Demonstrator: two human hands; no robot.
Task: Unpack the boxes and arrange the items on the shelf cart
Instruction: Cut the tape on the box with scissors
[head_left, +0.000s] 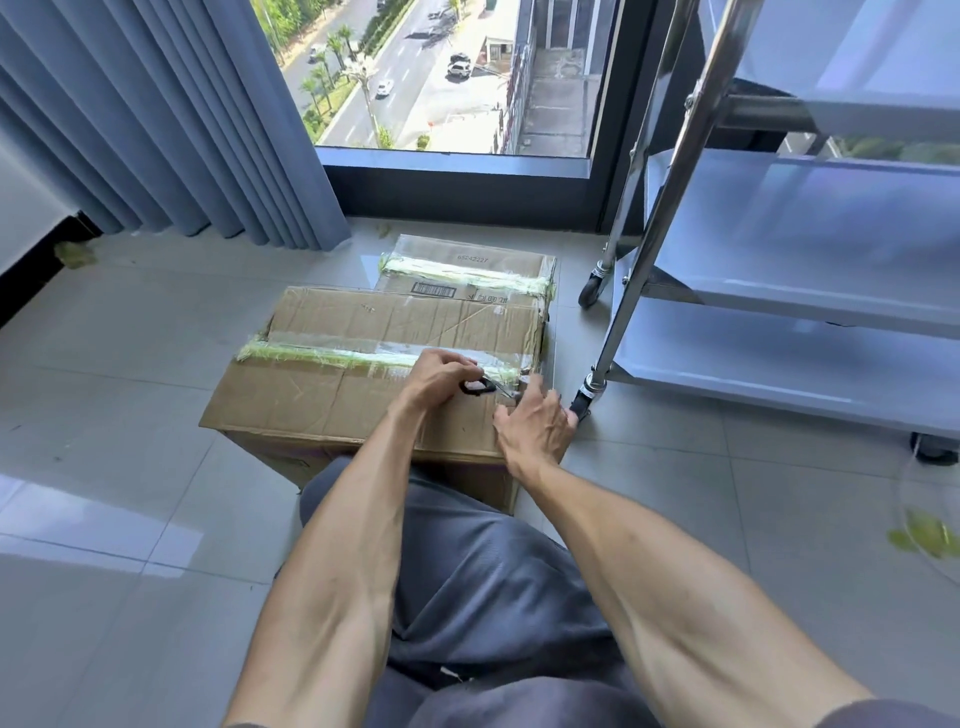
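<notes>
A large cardboard box (322, 395) stands on the tiled floor in front of my knees, sealed along its top with clear and green tape (332, 355). My left hand (439, 376) grips black-handled scissors (483, 387), blades pointing right at the tape's right end. My right hand (535, 423) lies on the box's right top edge with fingers spread beside the blades. A second taped box (467, 270) sits behind the first. The metal shelf cart (779, 291) stands to the right, its shelves bare.
Grey curtains (171, 119) hang at the back left. A floor-level window (447, 78) lies behind the boxes. The cart's castor wheels (584, 408) stand close to the near box's right corner. Green scraps (924, 538) lie on the floor at right.
</notes>
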